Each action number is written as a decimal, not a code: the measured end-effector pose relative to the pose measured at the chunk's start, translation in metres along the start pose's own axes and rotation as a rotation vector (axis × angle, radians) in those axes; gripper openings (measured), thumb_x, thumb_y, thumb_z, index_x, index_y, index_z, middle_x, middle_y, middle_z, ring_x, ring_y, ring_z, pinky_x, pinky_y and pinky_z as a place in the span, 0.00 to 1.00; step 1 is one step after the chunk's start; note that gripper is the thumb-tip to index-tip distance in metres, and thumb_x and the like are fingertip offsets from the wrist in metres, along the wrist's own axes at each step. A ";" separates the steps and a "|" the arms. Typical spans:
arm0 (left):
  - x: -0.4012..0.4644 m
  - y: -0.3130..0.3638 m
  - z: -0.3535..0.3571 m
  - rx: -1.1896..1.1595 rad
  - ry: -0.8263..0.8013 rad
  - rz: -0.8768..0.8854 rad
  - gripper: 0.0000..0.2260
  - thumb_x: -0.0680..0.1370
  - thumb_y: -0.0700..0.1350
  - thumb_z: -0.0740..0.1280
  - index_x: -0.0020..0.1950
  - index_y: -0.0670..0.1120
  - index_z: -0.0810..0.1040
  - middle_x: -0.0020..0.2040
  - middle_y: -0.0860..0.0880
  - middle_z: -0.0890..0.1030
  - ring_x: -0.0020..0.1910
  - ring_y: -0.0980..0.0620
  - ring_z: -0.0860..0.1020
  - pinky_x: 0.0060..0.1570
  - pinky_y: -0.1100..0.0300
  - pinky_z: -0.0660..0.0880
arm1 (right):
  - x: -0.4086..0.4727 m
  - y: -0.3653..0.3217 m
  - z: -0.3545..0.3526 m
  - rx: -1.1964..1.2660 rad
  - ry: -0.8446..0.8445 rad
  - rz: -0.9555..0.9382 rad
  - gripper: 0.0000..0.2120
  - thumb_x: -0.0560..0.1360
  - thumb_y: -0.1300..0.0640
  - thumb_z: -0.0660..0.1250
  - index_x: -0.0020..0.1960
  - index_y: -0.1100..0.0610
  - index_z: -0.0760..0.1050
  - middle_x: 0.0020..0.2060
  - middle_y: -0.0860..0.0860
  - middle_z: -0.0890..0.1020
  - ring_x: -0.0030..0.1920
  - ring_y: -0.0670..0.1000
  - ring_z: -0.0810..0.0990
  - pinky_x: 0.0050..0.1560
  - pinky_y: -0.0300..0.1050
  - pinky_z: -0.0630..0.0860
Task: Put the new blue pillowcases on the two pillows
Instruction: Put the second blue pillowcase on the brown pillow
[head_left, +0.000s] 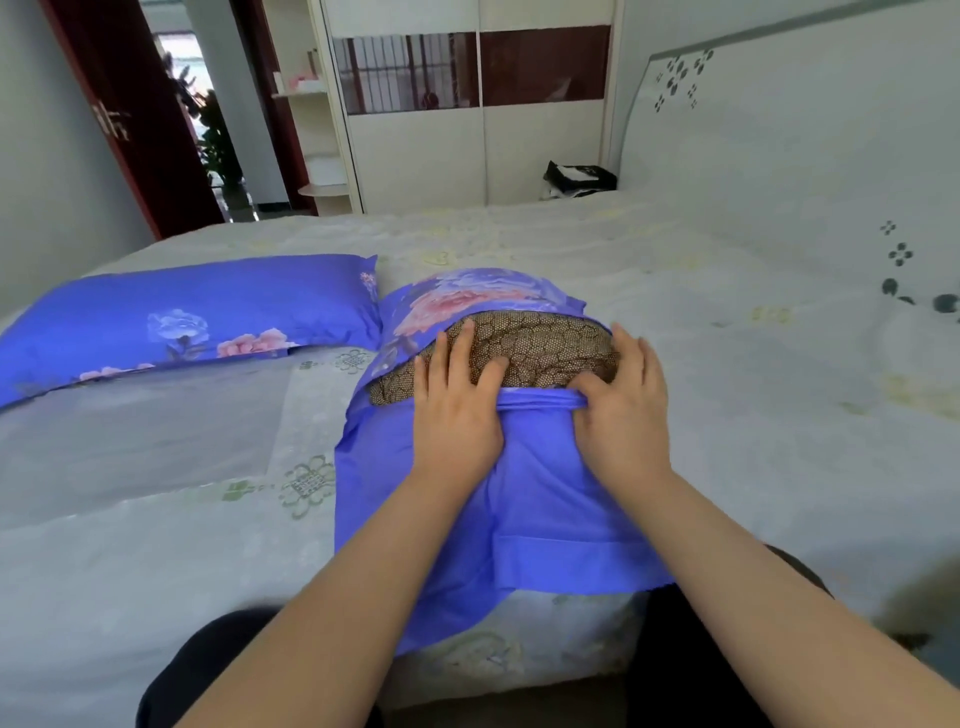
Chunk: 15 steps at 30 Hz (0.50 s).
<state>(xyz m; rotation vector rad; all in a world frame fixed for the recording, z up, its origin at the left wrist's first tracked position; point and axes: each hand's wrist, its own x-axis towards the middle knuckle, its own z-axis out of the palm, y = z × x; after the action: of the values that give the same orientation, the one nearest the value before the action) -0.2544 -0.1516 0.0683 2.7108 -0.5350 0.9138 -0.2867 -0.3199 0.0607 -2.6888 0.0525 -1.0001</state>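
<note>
Nearest, your left hand (457, 410) lies flat, fingers spread, pinning the brown pillow (524, 345); right hand (621, 410) fingers bunch the blue case (540, 488) hem to draw it over. Beyond, left: finished pillow (192, 312) on bed (727, 291).

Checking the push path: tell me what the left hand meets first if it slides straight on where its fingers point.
The left hand lies on the brown net-patterned pillow; straight on, it likely meets the floral blue pillowcase edge, though depth is unclear.
</note>
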 end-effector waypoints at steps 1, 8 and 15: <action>0.001 0.001 0.000 -0.069 -0.057 -0.025 0.21 0.71 0.35 0.58 0.62 0.48 0.72 0.73 0.40 0.64 0.65 0.36 0.70 0.63 0.44 0.67 | -0.001 -0.002 0.003 0.123 -0.039 0.073 0.11 0.68 0.65 0.64 0.48 0.58 0.79 0.69 0.62 0.68 0.68 0.64 0.67 0.66 0.55 0.65; 0.015 0.002 -0.008 -0.148 -0.140 -0.238 0.29 0.76 0.37 0.56 0.76 0.48 0.52 0.39 0.42 0.76 0.37 0.41 0.75 0.32 0.54 0.65 | 0.023 -0.027 -0.005 0.610 -0.143 0.367 0.12 0.77 0.58 0.61 0.60 0.55 0.70 0.55 0.54 0.80 0.57 0.57 0.77 0.54 0.48 0.71; 0.011 -0.006 -0.006 0.153 -0.077 -0.087 0.08 0.72 0.40 0.62 0.45 0.43 0.79 0.48 0.43 0.76 0.47 0.40 0.74 0.38 0.55 0.67 | 0.037 0.003 -0.021 -0.275 -0.213 0.069 0.11 0.74 0.57 0.60 0.55 0.55 0.75 0.52 0.57 0.80 0.53 0.60 0.77 0.49 0.49 0.67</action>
<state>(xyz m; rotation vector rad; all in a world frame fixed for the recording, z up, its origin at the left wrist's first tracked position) -0.2474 -0.1472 0.0793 2.8905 -0.3724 0.8639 -0.2721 -0.3322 0.0991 -3.0037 0.2561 -0.7276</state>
